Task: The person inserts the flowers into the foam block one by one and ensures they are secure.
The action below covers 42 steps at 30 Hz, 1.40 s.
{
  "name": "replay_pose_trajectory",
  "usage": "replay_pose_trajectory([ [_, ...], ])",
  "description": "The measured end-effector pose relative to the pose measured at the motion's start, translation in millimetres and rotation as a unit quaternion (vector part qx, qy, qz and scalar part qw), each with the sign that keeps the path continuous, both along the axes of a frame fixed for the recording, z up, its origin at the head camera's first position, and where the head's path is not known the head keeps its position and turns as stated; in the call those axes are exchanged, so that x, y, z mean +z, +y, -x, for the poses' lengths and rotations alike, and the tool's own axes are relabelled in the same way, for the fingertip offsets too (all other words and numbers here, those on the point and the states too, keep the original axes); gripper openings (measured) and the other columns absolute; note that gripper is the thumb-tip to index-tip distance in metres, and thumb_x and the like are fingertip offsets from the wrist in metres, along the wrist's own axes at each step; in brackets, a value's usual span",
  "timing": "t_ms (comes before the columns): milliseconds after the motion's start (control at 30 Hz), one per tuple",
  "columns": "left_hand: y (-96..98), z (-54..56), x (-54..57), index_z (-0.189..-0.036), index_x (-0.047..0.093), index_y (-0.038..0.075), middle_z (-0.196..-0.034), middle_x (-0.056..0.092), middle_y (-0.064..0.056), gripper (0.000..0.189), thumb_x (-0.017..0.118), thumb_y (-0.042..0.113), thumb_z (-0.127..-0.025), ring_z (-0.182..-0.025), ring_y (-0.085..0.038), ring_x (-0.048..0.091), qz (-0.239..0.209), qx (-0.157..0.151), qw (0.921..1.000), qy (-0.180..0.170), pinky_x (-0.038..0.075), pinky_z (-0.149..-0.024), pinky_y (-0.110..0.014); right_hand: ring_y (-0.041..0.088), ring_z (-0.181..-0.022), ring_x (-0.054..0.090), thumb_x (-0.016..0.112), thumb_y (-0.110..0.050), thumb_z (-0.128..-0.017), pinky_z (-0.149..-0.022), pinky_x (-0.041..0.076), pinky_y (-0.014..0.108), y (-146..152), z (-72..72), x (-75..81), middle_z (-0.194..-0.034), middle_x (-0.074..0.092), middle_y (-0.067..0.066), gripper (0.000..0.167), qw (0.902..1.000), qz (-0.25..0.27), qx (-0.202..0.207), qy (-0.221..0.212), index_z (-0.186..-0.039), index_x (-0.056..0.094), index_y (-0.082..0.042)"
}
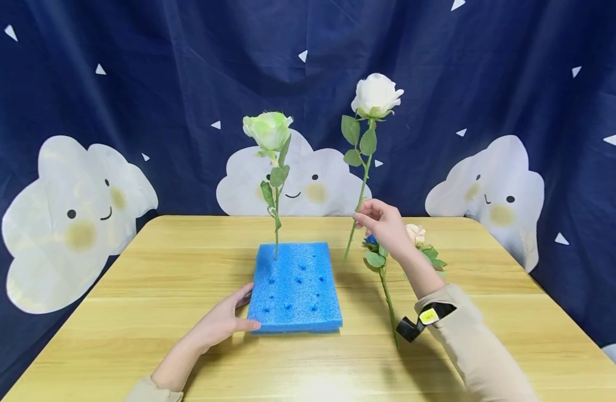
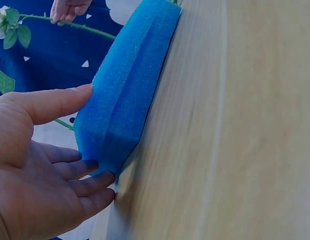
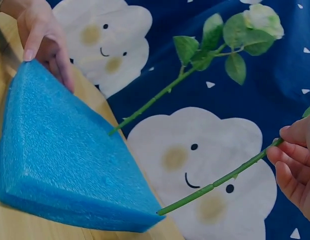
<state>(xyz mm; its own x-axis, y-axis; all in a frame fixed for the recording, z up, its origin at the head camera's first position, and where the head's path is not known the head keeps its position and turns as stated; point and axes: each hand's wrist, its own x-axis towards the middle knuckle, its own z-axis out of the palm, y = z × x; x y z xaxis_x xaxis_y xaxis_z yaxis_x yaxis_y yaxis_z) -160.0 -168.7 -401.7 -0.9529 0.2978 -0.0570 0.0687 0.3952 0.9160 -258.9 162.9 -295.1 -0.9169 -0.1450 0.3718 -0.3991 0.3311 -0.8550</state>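
Observation:
My left hand [image 1: 222, 319] holds the near left corner of a blue foam block [image 1: 298, 290], thumb on its top edge and fingers along the side. Several small holes dot the block's top. A pale green rose [image 1: 268, 131] stands upright in it near the far left corner. Between thumb and fingertips, my right hand [image 1: 383, 223] pinches the stem of a white rose [image 1: 376, 96]. That rose is raised, bloom up and slightly tilted. Its lower stem end [image 3: 167, 211] hangs past the block's far right corner, apart from the block in the head view.
Right of the block, a blue flower [image 1: 371, 240] with a long green stem [image 1: 388, 304] lies on the wooden table [image 1: 187, 268]. A pale peach flower [image 1: 415, 233] lies beside it, partly behind my right forearm. A dark blue curtain [image 1: 187, 61] with clouds hangs behind.

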Motion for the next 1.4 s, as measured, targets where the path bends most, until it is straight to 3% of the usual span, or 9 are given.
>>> replay_pose_trajectory([
  [267, 1.1, 0.7, -0.2, -0.143, 0.024, -0.005, -0.143, 0.030, -0.028, 0.091, 0.077, 0.015, -0.072, -0.130, -0.044, 0.030, -0.002, 0.002, 1.0000, -0.003, 0.020, -0.106, -0.056, 0.012, -0.068, 0.062, 0.062, -0.009, -0.088, -0.057, 0.051, 0.031, -19.2, 13.0, -6.5, -0.081, 0.065, 0.014, 0.014, 0.9998, -0.012, 0.003, 0.015, -0.093, 0.060, 0.004],
  [533, 1.2, 1.6, -1.4, -0.143, 0.024, -0.005, -0.143, 0.029, -0.028, 0.092, 0.078, 0.016, -0.071, -0.129, -0.044, 0.030, 0.000, 0.005, 1.0000, 0.001, 0.020, -0.106, -0.057, 0.033, -0.076, 0.064, 0.062, -0.007, -0.088, -0.057, 0.052, 0.032, -35.9, 22.3, -10.9, -0.080, 0.065, 0.014, 0.011, 0.9995, -0.009, 0.003, 0.029, -0.091, 0.062, 0.003],
  [667, 1.4, 1.6, -1.1, -0.143, 0.024, -0.006, -0.143, 0.029, -0.028, 0.092, 0.078, 0.017, -0.071, -0.129, -0.044, 0.030, 0.000, 0.002, 1.0000, 0.003, 0.019, -0.106, -0.056, 0.029, -0.075, 0.064, 0.062, -0.009, -0.088, -0.058, 0.052, 0.032, -41.3, 26.3, -13.9, -0.084, 0.066, 0.017, 0.013, 0.9995, -0.013, -0.001, 0.028, -0.093, 0.062, 0.003],
  [800, 1.1, 0.1, 0.2, -0.143, 0.024, -0.006, -0.143, 0.029, -0.028, 0.093, 0.078, 0.017, -0.071, -0.129, -0.044, 0.030, 0.003, 0.002, 1.0000, 0.005, 0.019, -0.106, -0.057, 0.027, -0.076, 0.064, 0.061, -0.008, -0.089, -0.061, 0.052, 0.039, -46.0, 29.3, -16.7, -0.087, 0.065, 0.019, 0.014, 0.9997, -0.011, -0.003, 0.023, -0.095, 0.062, 0.005],
  [967, 1.4, -0.8, 1.2, -0.143, 0.024, -0.005, -0.143, 0.030, -0.028, 0.092, 0.078, 0.017, -0.071, -0.129, -0.044, 0.030, 0.004, 0.004, 1.0000, 0.004, 0.019, -0.106, -0.057, 0.037, -0.079, 0.063, 0.058, -0.001, -0.089, -0.061, 0.052, 0.040, -54.8, 15.6, -6.2, -0.086, 0.063, 0.025, 0.013, 0.9995, -0.012, 0.001, 0.030, -0.093, 0.060, 0.010],
  [1100, 1.1, -0.7, 0.1, -0.143, 0.025, -0.005, -0.143, 0.030, -0.027, 0.092, 0.078, 0.017, -0.071, -0.130, -0.044, 0.030, 0.003, 0.005, 1.0000, 0.002, 0.019, -0.106, -0.058, 0.024, -0.073, 0.064, 0.057, -0.001, -0.089, -0.059, 0.051, 0.029, -59.6, 4.1, 0.9, -0.086, 0.063, 0.025, 0.011, 0.9993, -0.021, 0.004, 0.030, -0.093, 0.060, 0.010],
  [1233, 0.6, -0.4, -1.0, -0.143, 0.025, -0.005, -0.143, 0.031, -0.028, 0.091, 0.078, 0.017, -0.072, -0.129, -0.044, 0.030, 0.001, 0.003, 1.0000, 0.001, 0.021, -0.105, -0.058, 0.025, -0.075, 0.064, 0.059, -0.006, -0.089, -0.058, 0.050, 0.028, -57.1, 20.7, -14.8, -0.085, 0.064, 0.019, 0.011, 0.9994, -0.020, 0.010, 0.025, -0.093, 0.062, 0.004],
  [1333, 0.5, -0.6, -1.0, -0.143, 0.025, -0.005, -0.143, 0.031, -0.028, 0.091, 0.077, 0.017, -0.072, -0.129, -0.044, 0.030, -0.002, 0.002, 1.0000, 0.002, 0.021, -0.105, -0.058, 0.034, -0.079, 0.063, 0.061, -0.009, -0.089, -0.058, 0.050, 0.029, -54.7, 33.2, -25.5, -0.084, 0.065, 0.014, 0.010, 0.9992, -0.027, 0.010, 0.028, -0.093, 0.063, 0.000],
  [1400, 0.3, -0.4, -1.1, -0.143, 0.025, -0.006, -0.142, 0.031, -0.028, 0.091, 0.077, 0.017, -0.072, -0.129, -0.045, 0.030, -0.004, 0.001, 1.0000, 0.002, 0.021, -0.105, -0.058, 0.030, -0.076, 0.064, 0.060, -0.008, -0.089, -0.056, 0.049, 0.027, -54.6, 32.8, -25.4, -0.083, 0.065, 0.013, 0.008, 0.9986, -0.040, 0.009, 0.034, -0.091, 0.062, 0.000],
])
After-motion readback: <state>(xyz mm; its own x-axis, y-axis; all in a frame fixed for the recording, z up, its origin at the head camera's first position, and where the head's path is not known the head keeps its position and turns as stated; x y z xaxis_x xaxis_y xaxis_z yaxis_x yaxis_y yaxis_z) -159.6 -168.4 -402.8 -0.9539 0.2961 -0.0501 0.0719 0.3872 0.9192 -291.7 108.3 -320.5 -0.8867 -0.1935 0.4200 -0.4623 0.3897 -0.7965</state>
